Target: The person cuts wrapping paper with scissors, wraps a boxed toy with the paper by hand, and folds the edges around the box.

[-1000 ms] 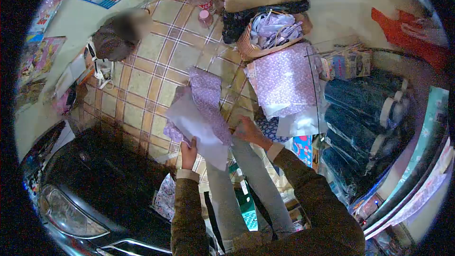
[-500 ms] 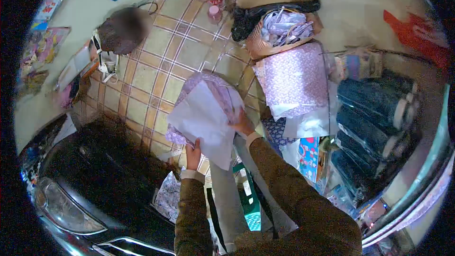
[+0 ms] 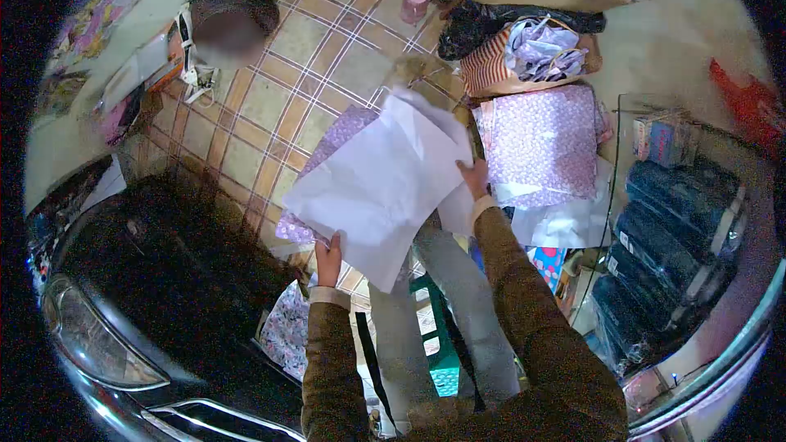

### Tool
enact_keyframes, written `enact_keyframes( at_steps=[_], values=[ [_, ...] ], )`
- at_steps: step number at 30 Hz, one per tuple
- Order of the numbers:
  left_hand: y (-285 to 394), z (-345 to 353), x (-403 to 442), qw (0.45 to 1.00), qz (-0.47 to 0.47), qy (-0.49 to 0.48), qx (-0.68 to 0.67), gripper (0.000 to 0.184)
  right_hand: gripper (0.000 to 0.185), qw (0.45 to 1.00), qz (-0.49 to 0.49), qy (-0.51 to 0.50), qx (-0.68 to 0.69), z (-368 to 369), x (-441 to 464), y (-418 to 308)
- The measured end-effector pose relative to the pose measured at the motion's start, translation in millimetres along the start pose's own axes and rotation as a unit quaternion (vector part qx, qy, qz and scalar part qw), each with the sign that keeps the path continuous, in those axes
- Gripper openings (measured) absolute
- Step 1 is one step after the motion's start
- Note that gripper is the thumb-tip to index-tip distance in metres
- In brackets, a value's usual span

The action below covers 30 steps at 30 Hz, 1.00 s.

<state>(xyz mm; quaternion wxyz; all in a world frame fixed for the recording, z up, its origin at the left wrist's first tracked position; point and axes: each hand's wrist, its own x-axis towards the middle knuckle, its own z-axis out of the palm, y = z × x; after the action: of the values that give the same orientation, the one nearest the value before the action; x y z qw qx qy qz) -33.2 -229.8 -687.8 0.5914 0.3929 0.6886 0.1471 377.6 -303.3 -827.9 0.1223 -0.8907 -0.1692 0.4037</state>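
Note:
A large white sheet (image 3: 368, 180), which looks like paper, is spread above my lap. My left hand (image 3: 329, 260) grips its lower left edge together with purple patterned material, thumb on top. My right hand (image 3: 475, 178) pinches the sheet's right edge. Purple floral material (image 3: 340, 135) shows from under the sheet at the upper left and again by my left hand. Whether it is fabric or printed paper I cannot tell. Most of it is hidden beneath the white sheet.
On the right lies a stack of purple floral sheets (image 3: 540, 143), with a striped bag (image 3: 491, 65) of scraps behind it. Dark folded clothes (image 3: 679, 221) are further right. A black motor vehicle (image 3: 164, 278) stands at left. A person (image 3: 229, 20) is at the upper left.
The white sheet has been opened out, covering more of the purple material. My right hand has moved up and right with its edge. The view has shifted slightly.

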Motion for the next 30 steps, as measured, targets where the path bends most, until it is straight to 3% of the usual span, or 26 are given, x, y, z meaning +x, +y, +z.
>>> enact_keyframes(
  at_steps=[2, 3, 4, 6, 9, 11, 12, 14, 16, 18, 19, 20, 22, 24, 25, 27, 28, 29, 30],
  values=[
    [-27, -23, 8, 0.996, 0.073, 0.009, 0.044, 0.028, 0.052, 0.999, -0.005, 0.022, 0.039, -27, -6, -3],
    [-11, -22, 3, 0.998, 0.046, 0.042, 0.004, 0.028, 0.051, 0.998, -0.008, 0.033, 0.058, -42, -13, -9],
    [-5, -23, 0, 0.996, 0.021, 0.077, -0.038, 0.030, 0.057, 0.993, 0.000, -0.034, 0.109, -60, -23, -23],
    [-26, -44, 15, 0.996, -0.009, 0.059, -0.065, 0.033, 0.054, 0.962, -0.228, 0.150, -0.027, -54, -27, -20],
    [-31, -48, 20, 0.991, 0.018, 0.087, -0.099, 0.031, 0.027, 0.970, -0.201, 0.133, 0.014, -85, -61, -65],
    [9, -45, 7, 0.991, 0.035, 0.108, -0.065, 0.027, 0.025, 0.987, -0.118, 0.091, 0.067, -104, -77, -87],
    [49, -41, -7, 0.991, 0.040, 0.119, -0.039, 0.025, 0.019, 0.977, -0.174, 0.104, 0.067, -114, -83, -91],
    [99, -41, -26, 0.991, 0.053, 0.124, -0.026, 0.022, 0.018, 0.963, -0.170, 0.123, 0.170, -123, -86, -85],
    [89, -51, -24, 0.989, 0.069, 0.116, -0.062, 0.026, 0.018, 0.930, -0.137, 0.154, 0.305, -137, -100, -88],
    [76, -60, -12, 0.991, 0.061, 0.099, 0.069, 0.021, 0.020, 0.935, -0.173, 0.214, 0.222, -152, -112, -82],
    [72, -62, -5, 0.972, 0.043, 0.084, 0.215, 0.014, 0.020, 0.934, -0.190, 0.243, 0.179, -157, -119, -78],
    [68, -64, 0, 0.931, 0.024, 0.069, 0.357, 0.012, 0.021, 0.925, -0.191, 0.238, 0.225, -158, -131, -74],
    [111, -35, -25, 0.939, 0.184, 0.093, 0.276, 0.013, 0.023, 0.901, -0.192, 0.227, 0.316, -163, -165, -72],
    [149, 6, -46, 0.937, 0.274, 0.064, 0.208, 0.014, 0.025, 0.932, -0.167, 0.209, 0.247, -185, -209, -80],
    [160, 25, -49, 0.940, 0.286, 0.025, 0.185, 0.014, 0.026, 0.945, -0.152, 0.200, 0.211, -194, -228, -80],
    [154, 70, -36, 0.969, 0.158, -0.098, 0.165, 0.012, 0.026, 0.939, -0.165, 0.200, 0.227, -200, -254, -66],
    [173, 97, -50, 0.942, 0.281, -0.114, 0.147, 0.012, 0.025, 0.937, -0.171, 0.198, 0.232, -202, -270, -54],
    [195, 124, -66, 0.900, 0.398, -0.125, 0.125, 0.012, 0.027, 0.939, -0.135, 0.308, 0.066, -167, -257, 7],
    [182, 163, -63, 0.916, 0.354, -0.134, 0.137, 0.013, 0.032, 0.953, -0.113, 0.253, 0.121, -167, -265, 33]
  ],
)
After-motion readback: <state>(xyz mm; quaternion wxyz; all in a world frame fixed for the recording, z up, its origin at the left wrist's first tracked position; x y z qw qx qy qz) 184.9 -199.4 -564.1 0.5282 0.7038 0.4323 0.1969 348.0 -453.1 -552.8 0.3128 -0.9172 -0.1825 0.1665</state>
